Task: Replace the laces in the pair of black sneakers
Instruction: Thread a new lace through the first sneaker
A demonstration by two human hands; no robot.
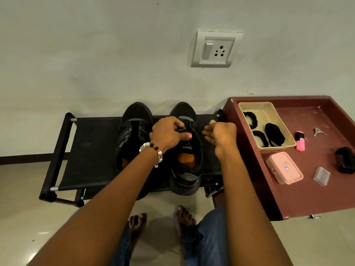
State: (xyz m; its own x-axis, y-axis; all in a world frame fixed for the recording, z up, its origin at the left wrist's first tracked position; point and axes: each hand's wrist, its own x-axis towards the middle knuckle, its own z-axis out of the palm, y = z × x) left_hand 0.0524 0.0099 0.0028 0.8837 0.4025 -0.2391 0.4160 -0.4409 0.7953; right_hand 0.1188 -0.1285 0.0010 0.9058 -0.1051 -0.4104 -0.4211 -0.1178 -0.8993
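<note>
both hands [167, 134] [221, 132] curled over right sneaker [187, 169]

Left stretch of the rack [92, 143] lies bare; my grip could pass there. The left sneaker [134, 131] crowds the right sneaker [187, 169] closely. On my right, the maroon table [247, 150] edge stands just beside the rack, blocking sideways reach.

Matt cloth, glossy floor

Sneakers [185, 166] matt black mesh on a cloth rack [92, 150]; tiles [23, 198] shine; tub [284, 167] smooth pink plastic.
</note>
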